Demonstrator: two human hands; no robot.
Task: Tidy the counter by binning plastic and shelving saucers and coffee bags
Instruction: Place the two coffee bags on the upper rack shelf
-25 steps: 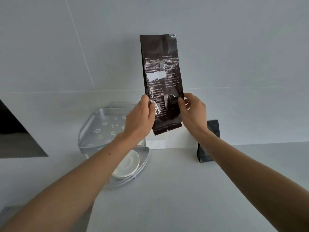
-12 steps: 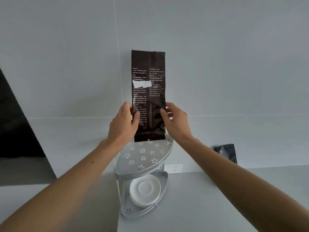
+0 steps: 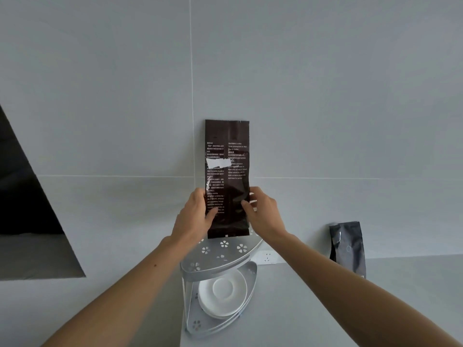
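Both hands are on the same thing right now: the left hand (image 3: 194, 216) pinches the left edge and the right hand (image 3: 263, 214) pinches the right edge of a tall, flat, glossy dark-brown foil coffee bag (image 3: 227, 176) with small white print and a torn white sticker patch on it. It's held upright, crimped seal at the top, and its bottom edge sits right at the back of the top tier of a silver metal corner shelf (image 3: 220, 256); I can't tell if it's actually touching the tier or just above it. That shelf is a fan-shaped two-tier rack with little flower-shaped cutouts punched through the sheet metal, matte and kind of brushed looking. On the lower tier there's a stack of smooth white round ceramic saucers (image 3: 223, 294). Off to the right, well apart from the rack, a second shiny black foil pouch (image 3: 348, 249) stands on the pale grey table (image 3: 325, 309) leaning against the grey tiled wall (image 3: 325, 96), with a white wall socket (image 3: 266, 257) between it and the rack. Compared with half a second ago, the bag has come down lower over the top tier and sits more squarely behind it, the grip on both edges looks the same, and the view has shifted so the black pouch shows more fully.
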